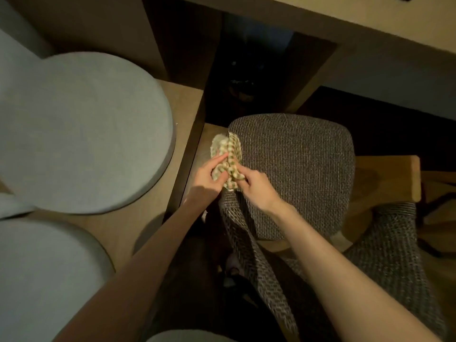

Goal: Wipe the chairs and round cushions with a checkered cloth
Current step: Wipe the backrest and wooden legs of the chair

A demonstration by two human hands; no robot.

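Cloth (225,154) in left hand (204,178), right hand (256,186)

The bare left arm (138,275) and bare right arm (333,262) show uncovered to the wrists (the left is in shadow); the left hand (209,175) and right hand (257,187) are equally bare.

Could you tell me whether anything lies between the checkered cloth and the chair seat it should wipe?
Nothing visible does. The left hand and right hand grip the checkered cloth at the left edge of the chair seat; no object shows on it.
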